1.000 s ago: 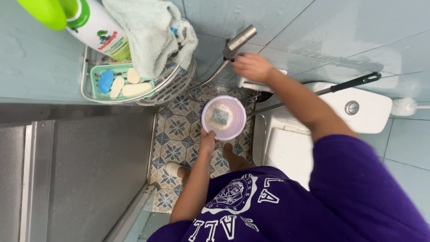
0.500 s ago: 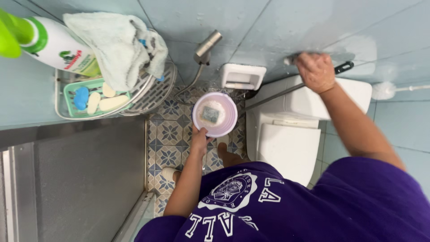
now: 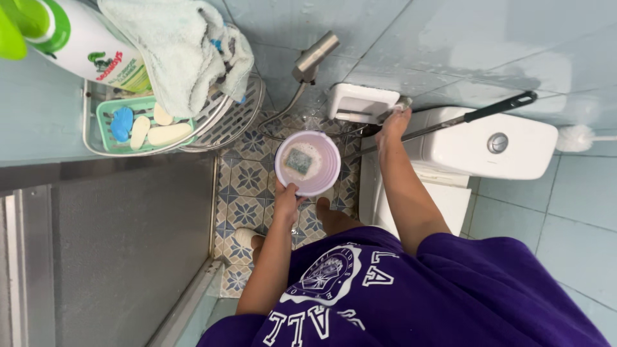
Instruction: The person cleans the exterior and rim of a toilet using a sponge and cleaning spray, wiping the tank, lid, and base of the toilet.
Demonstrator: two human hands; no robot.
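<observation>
I hold a pale purple bowl [image 3: 307, 163] by its near rim with my left hand [image 3: 286, 196], fingers closed on the edge, above the patterned floor [image 3: 247, 180]. A blue-green sponge [image 3: 297, 160] lies inside the bowl. My right hand [image 3: 391, 125] reaches to a small tap [image 3: 397, 106] beside the white wall holder [image 3: 362, 103] near the toilet tank [image 3: 488, 144]; I cannot tell whether its fingers grip it

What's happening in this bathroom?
A person in a purple shirt stands by the toilet. The left hand holds a pale bowl by its rim, with a sponge lying inside. The right hand reaches to the tiled wall beside a white wall holder, fingers on something small I can't make out.
</observation>
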